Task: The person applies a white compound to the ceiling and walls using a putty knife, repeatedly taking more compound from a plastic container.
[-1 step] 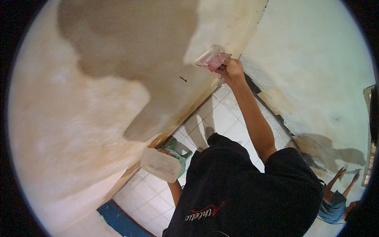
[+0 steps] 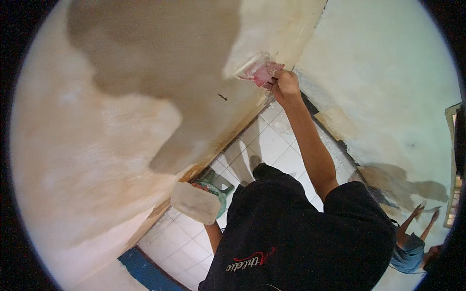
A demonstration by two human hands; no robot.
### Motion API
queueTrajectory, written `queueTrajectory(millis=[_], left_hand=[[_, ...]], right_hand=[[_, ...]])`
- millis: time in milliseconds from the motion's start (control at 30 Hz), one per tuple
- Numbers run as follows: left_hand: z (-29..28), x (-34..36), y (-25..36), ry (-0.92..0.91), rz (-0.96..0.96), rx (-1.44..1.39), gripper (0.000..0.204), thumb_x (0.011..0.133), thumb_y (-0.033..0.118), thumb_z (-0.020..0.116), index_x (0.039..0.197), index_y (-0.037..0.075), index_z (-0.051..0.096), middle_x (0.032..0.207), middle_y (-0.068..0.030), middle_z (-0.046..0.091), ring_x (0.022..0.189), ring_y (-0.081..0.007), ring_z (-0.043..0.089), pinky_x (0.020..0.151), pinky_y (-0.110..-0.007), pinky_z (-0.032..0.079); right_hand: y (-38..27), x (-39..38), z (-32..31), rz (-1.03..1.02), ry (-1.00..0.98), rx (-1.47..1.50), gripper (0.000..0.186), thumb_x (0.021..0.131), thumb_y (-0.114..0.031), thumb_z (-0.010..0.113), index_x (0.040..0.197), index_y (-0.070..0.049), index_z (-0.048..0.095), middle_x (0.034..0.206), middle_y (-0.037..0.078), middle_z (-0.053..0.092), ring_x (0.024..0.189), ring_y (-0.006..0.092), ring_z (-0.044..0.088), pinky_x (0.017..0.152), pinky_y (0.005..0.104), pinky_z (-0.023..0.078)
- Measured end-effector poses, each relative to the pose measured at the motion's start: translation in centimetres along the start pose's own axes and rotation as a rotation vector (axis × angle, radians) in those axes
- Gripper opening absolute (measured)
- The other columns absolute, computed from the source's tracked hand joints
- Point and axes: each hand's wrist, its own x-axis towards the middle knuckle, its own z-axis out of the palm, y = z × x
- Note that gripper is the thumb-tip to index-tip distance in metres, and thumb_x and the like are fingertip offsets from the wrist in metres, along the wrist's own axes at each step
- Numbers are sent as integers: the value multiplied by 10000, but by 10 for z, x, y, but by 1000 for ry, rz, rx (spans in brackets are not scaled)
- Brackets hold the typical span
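Observation:
High on the tan wall, close to the corner, my right hand (image 2: 287, 86) grips a red putty spreader (image 2: 262, 73) smeared with white. The spreader's wide edge meets the wall, with whitish paste around it. Lower on the left, a pale rectangular board or tray (image 2: 195, 202) with rounded corners is held up by my left hand (image 2: 200, 186). Only a few of its fingers show past the far edge, and the board hides the rest. What lies on the board is hard to make out.
A green plastic stool (image 2: 222, 188) stands on the white tiled floor (image 2: 182, 245) behind the board. Pale green wall (image 2: 383, 87) rises on the right. Another person (image 2: 410, 252) works there, arms raised, near a window frame (image 2: 452, 165). A nail (image 2: 222, 97) sticks out of the tan wall.
The view has shifted very slightly. The red spreader shows a little more of its face, and both hands keep their hold.

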Motion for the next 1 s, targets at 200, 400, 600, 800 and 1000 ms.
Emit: queueTrajectory(millis=[200, 400, 600, 800, 1000], left_hand=[[17, -18, -23, 98, 146, 538, 514, 961, 383, 471, 1372, 85, 391, 1305, -123, 488, 1188, -296, 463, 1052, -481, 348], [35, 6, -51, 1, 100, 528, 529, 953, 395, 483, 1362, 71, 394, 1242, -133, 527, 1154, -304, 478, 1006, -519, 364], [35, -21, -40, 171, 273, 603, 559, 930, 446, 505, 1342, 81, 409, 1195, -134, 535, 1073, -297, 498, 957, -516, 385], [56, 2, -76, 30, 108, 425, 613, 919, 477, 515, 1381, 98, 379, 1325, -134, 466, 1201, -301, 451, 1013, -516, 378], [15, 9, -37, 118, 282, 629, 637, 914, 495, 518, 1403, 121, 355, 1353, -148, 448, 1222, -311, 448, 1033, -512, 376]], right_hand=[[73, 25, -78, -75, -57, 81, 270, 878, -63, 541, 1087, 108, 541, 949, 194, 625, 806, 296, 666, 581, 407, 553], [198, 96, -192, -161, -132, -440, 158, 832, 5, 441, 907, 56, 570, 701, 188, 619, 671, 303, 666, 514, 385, 562], [141, 49, -58, 203, 57, -42, 207, 883, -21, 429, 904, 134, 564, 775, 230, 643, 655, 326, 658, 613, 398, 585], [48, 17, -22, 24, -100, -56, 212, 874, 1, 443, 995, 147, 536, 953, 206, 636, 797, 328, 674, 696, 430, 598], [-11, 12, -3, -58, -78, 79, 246, 870, 13, 421, 1071, 89, 540, 1046, 182, 614, 896, 299, 656, 766, 443, 583]])
